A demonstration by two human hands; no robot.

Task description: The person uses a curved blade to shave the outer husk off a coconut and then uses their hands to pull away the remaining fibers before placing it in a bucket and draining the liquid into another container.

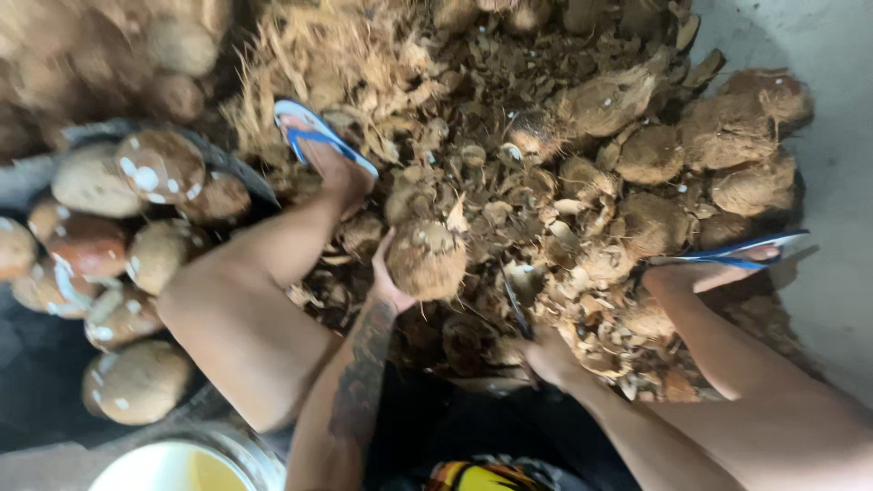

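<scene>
Head view: our left hand [386,277] cups a husked coconut [426,259] above the husk pile [509,200]. Our right hand [546,355] grips a blade [516,305] just right of it, pointing upward; right hand nearer the blade's edge.

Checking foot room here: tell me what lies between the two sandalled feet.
In the head view, between the left sandal and right sandal lies a heap of husk scraps, with the left hand cupping a coconut over it.
</scene>
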